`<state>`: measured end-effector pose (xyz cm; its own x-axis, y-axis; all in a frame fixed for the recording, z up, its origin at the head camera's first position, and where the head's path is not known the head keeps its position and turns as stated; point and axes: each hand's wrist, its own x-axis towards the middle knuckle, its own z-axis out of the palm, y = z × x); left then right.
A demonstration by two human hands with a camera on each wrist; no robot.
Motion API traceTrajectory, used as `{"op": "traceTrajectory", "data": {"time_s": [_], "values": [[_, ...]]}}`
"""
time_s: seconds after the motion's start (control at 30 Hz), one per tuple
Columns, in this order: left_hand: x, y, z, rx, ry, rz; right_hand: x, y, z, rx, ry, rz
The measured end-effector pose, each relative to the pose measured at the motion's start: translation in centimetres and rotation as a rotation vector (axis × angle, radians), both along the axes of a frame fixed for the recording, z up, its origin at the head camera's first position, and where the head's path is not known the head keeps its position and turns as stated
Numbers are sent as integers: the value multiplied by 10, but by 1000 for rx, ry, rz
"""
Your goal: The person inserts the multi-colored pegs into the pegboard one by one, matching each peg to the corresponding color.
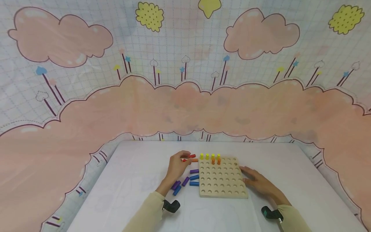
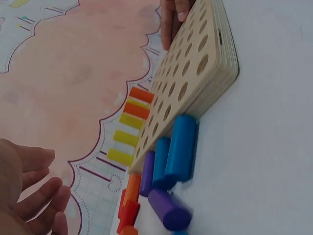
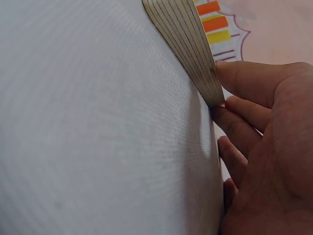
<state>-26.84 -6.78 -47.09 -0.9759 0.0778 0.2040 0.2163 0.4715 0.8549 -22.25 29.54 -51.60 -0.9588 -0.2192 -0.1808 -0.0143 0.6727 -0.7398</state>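
Over the loose pegs left of the wooden pegboard point(image 1: 223, 188) hovers my left hand point(image 1: 177, 166). Its fingers are loosely bent, with a gap between thumb and fingers and nothing held, as the left wrist view shows. A red peg point(image 1: 192, 156) and an orange peg point(image 1: 195, 160) lie by its fingertips. My right hand point(image 1: 258, 182) touches the board's right edge with thumb and fingertips. Several yellow pegs point(image 1: 207, 156) stand along the back row, and two orange pegs point(image 1: 218, 161) stand in the row in front of them.
Loose purple pegs point(image 1: 185, 181) and blue pegs point(image 1: 194, 184) lie on the white table point(image 1: 116, 193), beside and left of the board. Behind the table hangs a printed cloth point(image 1: 185, 109). Each wrist wears a black device point(image 1: 171, 206).
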Motion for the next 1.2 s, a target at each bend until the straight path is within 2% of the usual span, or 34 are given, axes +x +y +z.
{"op": "traceTrajectory", "data": {"time_s": [0.27,0.43,0.63,0.8,0.97,1.2], "values": [[-2,-17,-7,15,-101,52,1,-1,1,-2,-3,0],[-7,-24,-11,-10,-68,75,0,-1,2,-1,-7,-1],[-13,-30,-18,-6,-108,103,1,-2,2,-4,-4,4],[-16,-32,-23,-62,-134,134,2,-3,4,-13,-2,5],[-20,-32,-30,-125,-124,154,0,-1,2,-18,8,8],[-25,-32,-36,-164,-131,176,-1,-1,-1,-18,10,4]]}}
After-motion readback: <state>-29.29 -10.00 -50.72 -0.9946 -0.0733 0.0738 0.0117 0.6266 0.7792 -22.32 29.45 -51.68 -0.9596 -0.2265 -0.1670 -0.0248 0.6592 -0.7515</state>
